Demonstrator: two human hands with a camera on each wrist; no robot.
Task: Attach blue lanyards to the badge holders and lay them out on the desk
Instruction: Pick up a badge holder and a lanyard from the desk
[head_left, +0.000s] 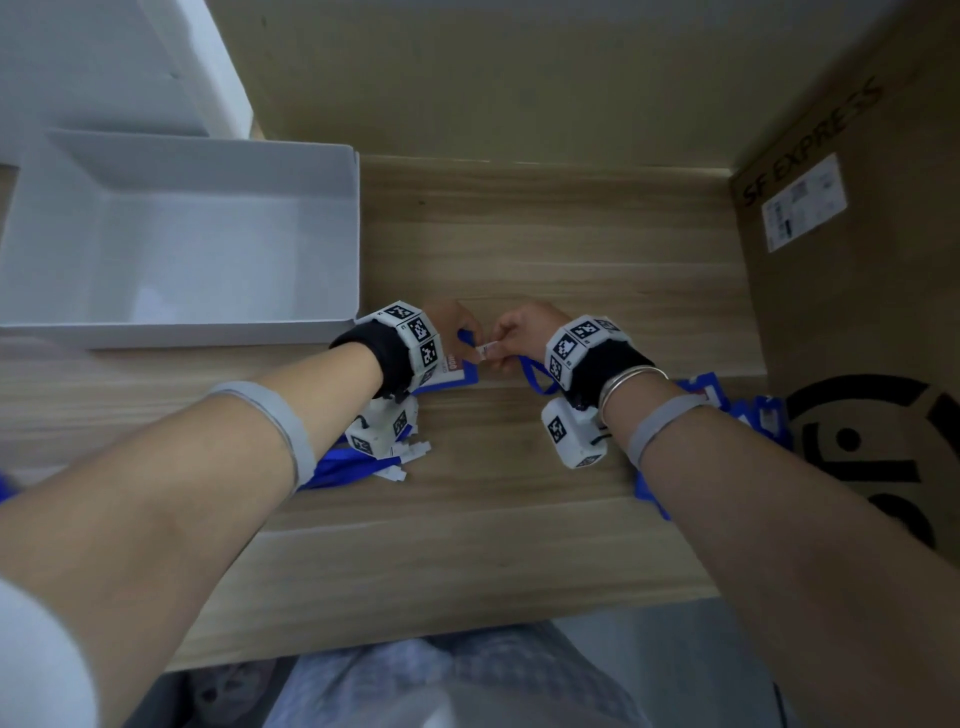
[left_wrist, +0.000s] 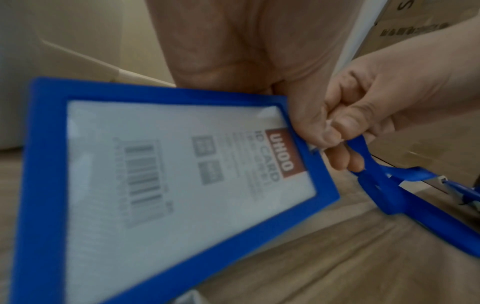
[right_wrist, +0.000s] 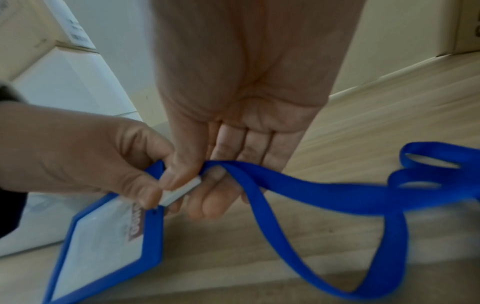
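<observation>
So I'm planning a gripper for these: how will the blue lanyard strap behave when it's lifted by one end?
Probably floppy: the lanyard sags in loose loops from the right hand instead of holding a line. It looks light, since a fingertip pinch carries it. The free end would likely dangle and swing, and might snag the badge holder that the left hand holds.

matt blue plastic badge holder (left_wrist: 49, 164), woven cloth lanyard (right_wrist: 324, 197), wood-grain desk (head_left: 519, 249), brown cardboard box (head_left: 857, 312)

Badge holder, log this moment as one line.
step: clipping lanyard | left hand: holds badge holder | right hand: pinches white clip | desk: white box
</observation>
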